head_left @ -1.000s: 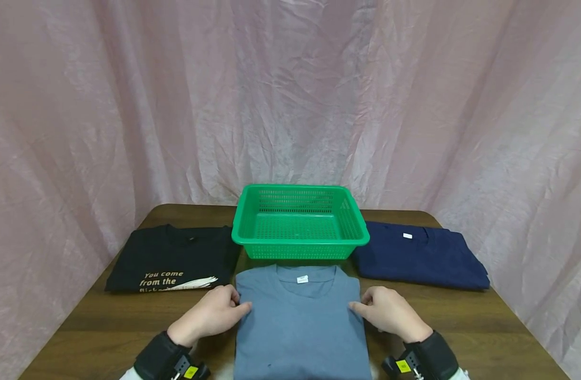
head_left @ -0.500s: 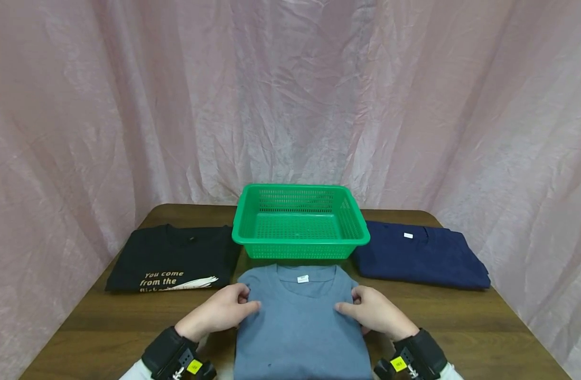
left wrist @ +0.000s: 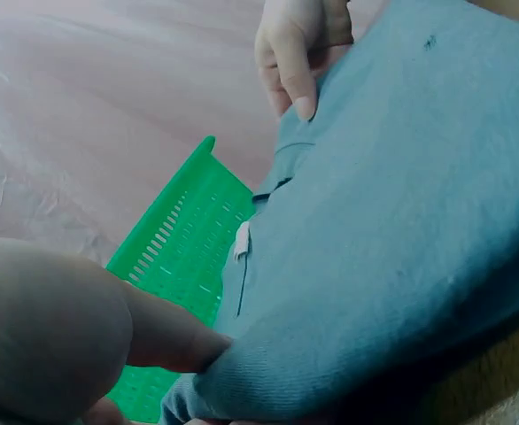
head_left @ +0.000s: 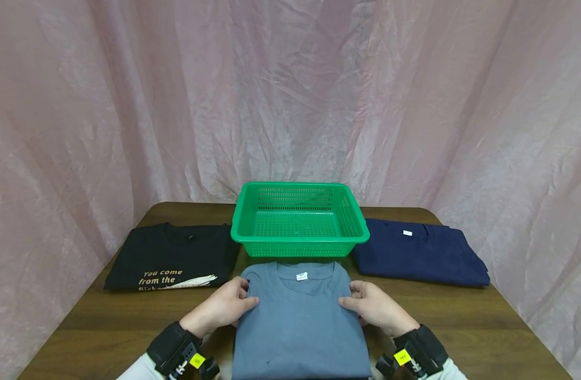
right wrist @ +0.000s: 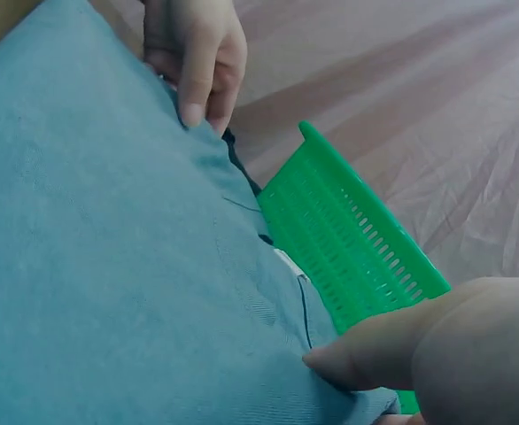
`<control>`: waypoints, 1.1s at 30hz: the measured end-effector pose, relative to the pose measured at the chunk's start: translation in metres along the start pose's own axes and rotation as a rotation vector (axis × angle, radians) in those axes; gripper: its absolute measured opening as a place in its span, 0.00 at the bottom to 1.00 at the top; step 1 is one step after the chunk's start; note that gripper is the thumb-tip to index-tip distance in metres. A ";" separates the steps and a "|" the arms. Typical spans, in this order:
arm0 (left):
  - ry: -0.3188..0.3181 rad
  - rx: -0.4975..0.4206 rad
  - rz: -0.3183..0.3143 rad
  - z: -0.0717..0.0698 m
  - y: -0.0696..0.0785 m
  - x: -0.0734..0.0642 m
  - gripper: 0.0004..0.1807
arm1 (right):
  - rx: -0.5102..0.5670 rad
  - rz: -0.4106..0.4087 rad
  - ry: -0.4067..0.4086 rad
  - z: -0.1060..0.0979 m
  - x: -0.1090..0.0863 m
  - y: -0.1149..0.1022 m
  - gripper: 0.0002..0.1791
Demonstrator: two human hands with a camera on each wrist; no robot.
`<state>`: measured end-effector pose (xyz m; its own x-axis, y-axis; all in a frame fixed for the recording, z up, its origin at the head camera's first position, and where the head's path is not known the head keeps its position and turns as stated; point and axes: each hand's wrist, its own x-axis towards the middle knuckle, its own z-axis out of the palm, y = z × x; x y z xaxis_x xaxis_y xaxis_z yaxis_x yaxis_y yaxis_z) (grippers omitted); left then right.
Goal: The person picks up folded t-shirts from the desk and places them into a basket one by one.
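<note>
A folded grey-blue T-shirt (head_left: 300, 327) with a white neck label lies in front of me, collar facing away. My left hand (head_left: 224, 306) pinches its left edge near the shoulder, thumb on top and fingers underneath. At the opposite edge my right hand (head_left: 378, 309) grips the shirt the same way. Both wrist views show the thumbs pressing the cloth, with the other fingers mostly hidden below it. Just beyond the collar stands a green plastic basket (head_left: 300, 249) with nothing inside.
On the left of the wooden table (head_left: 105, 327) lies a folded black T-shirt (head_left: 186, 250) with printed lettering. A folded navy T-shirt (head_left: 419, 258) lies on the right, close to the basket. A pink curtain (head_left: 290, 95) hangs behind the table.
Both hands have moved inward from the shirt's sides and taken hold of its edges. The shirt's shoulders are drawn slightly inward. Basket and other shirts stay in place.
</note>
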<state>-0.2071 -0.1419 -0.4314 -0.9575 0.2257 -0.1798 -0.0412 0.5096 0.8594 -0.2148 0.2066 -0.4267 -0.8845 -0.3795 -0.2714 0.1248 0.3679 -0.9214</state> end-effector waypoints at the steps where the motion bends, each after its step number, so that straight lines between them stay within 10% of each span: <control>1: 0.002 -0.006 -0.004 0.000 0.000 0.000 0.28 | 0.007 0.000 -0.002 0.000 0.001 0.000 0.29; 7: -0.027 -0.065 0.012 -0.002 -0.003 0.002 0.26 | 0.043 -0.009 -0.010 -0.002 0.004 0.005 0.17; 33: -0.071 -0.199 0.083 -0.015 0.008 -0.014 0.28 | 0.219 -0.040 -0.131 -0.019 -0.021 -0.003 0.23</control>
<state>-0.1986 -0.1536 -0.4148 -0.9376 0.3220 -0.1314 -0.0251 0.3142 0.9490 -0.2057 0.2297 -0.4128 -0.8264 -0.5024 -0.2544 0.1980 0.1636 -0.9665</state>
